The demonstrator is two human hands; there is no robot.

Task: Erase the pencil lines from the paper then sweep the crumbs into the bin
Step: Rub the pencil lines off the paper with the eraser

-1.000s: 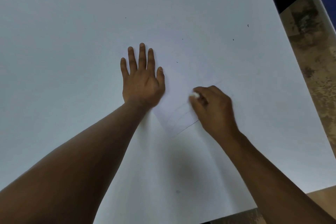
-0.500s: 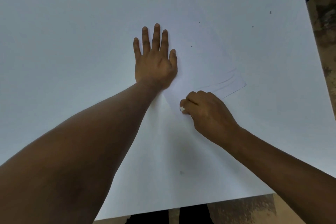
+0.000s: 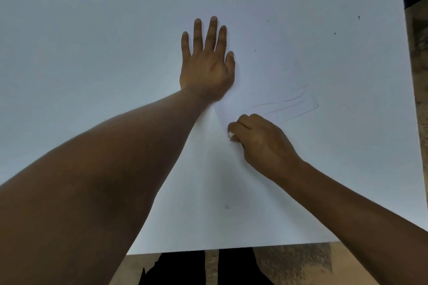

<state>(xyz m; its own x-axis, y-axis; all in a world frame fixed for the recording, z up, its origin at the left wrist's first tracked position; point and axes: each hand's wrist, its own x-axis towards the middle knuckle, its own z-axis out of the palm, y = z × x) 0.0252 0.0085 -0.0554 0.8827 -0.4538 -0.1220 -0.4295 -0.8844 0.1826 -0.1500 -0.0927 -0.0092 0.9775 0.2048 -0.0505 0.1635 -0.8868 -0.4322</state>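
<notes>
Little displacement is recorded against the frame half a second earlier: the right hand (image 3: 261, 143) is found at almost the same spot by the paper's near-left edge, the left hand (image 3: 207, 62) is unchanged in pose, and the small shift in framing is attributable to the head camera. Item, nearest, at 6 o'clock: the near edge of a white table (image 3: 92, 30), with mottled floor (image 3: 298, 261) and dark clothing seen below it. Item, at 4 o'clock from centre: the right hand, fingers curled, a small white eraser (image 3: 230, 134) pinched at the fingertips and set down at the near-left edge of the paper (image 3: 266, 81); the exact pinching fingers cannot be told. The grip is judged to suit short, firm rubbing strokes. Item, at 3 o'clock: the paper, white on white and hard to outline, lying aslant, with faint pencil lines (image 3: 291, 105) remaining toward its right end, beyond the eraser. Erasing is therefore judged unfinished. Item, at 12 o'clock from centre: the left hand, laid flat, palm down, fingers straight and slightly spread, thumb alongside, resting at the paper's left margin; it is judged to be placed so that the sheet is pinned against the pull of rubbing. Item, farthest, toward 1 and 2 o'clock: a few dark specks (image 3: 335, 33), possibly crumbs, scattered on the table. No bin is in view.
</notes>
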